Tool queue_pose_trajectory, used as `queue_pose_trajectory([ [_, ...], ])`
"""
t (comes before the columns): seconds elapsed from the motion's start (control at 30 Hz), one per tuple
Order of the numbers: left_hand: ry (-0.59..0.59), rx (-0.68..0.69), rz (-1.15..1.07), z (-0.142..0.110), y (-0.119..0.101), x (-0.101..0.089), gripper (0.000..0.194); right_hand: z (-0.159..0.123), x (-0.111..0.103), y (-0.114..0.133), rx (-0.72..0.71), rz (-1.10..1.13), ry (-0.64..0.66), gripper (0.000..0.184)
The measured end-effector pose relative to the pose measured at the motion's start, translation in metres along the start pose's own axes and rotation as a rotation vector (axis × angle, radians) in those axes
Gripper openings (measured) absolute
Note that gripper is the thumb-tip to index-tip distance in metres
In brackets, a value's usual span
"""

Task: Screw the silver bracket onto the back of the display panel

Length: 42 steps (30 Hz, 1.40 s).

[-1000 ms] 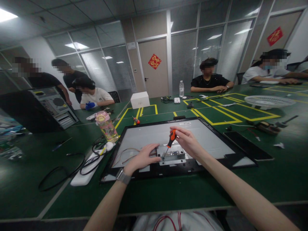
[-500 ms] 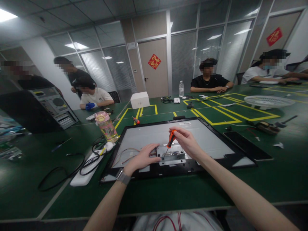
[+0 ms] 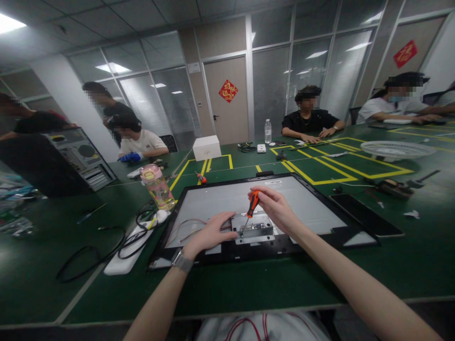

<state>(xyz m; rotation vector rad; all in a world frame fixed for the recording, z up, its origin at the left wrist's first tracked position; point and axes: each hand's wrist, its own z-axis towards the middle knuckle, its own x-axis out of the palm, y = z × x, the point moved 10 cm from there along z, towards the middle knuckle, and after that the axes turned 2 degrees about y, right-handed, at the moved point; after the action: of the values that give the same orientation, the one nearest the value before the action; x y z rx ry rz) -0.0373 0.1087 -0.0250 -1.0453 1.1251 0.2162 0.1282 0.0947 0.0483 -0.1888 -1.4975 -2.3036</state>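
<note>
A flat display panel (image 3: pixel 305 203) with a black frame lies face down on the green table. Near its front edge is a metal bracket (image 3: pixel 254 240) with a circuit board and ports. My right hand (image 3: pixel 275 206) grips an orange and black screwdriver (image 3: pixel 253 204) by its handle; the shaft slants down, its tip at the left part of the bracket. My left hand (image 3: pixel 212 232) lies on the panel with its fingers stretched out and apart, touching the bracket's left side. Thin wires (image 3: pixel 188 231) run from under that hand across the panel.
Left of the panel are a pink-lidded bottle (image 3: pixel 157 188), a white power strip (image 3: pixel 124 255) with black cables, and a computer tower (image 3: pixel 71 161). A phone-like black slab (image 3: pixel 366 215) lies to the right. Behind stands a white box (image 3: pixel 206 148). Several people are around the table.
My hands and the screwdriver stay almost in place. A standing person at the far left has moved further left. The seated person across the table has reached one hand forward.
</note>
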Motion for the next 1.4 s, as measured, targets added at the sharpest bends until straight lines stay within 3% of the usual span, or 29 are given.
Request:
queue_pose_trajectory([
  [0.6, 0.001, -0.005, 0.000, -0.0003, -0.0021, -0.0005, 0.068, 0.0020, -0.0064, -0.0020, -0.029, -0.035, -0.039, 0.015],
  [0.9, -0.004, -0.009, -0.003, -0.0002, -0.0017, -0.0011, 0.068, -0.0004, -0.0040, -0.0023, 0.018, -0.024, -0.045, 0.024],
  [1.4, 0.001, -0.009, -0.007, -0.0012, -0.0027, -0.0019, 0.068, -0.0003, -0.0056, 0.0013, -0.017, -0.070, -0.058, 0.019],
])
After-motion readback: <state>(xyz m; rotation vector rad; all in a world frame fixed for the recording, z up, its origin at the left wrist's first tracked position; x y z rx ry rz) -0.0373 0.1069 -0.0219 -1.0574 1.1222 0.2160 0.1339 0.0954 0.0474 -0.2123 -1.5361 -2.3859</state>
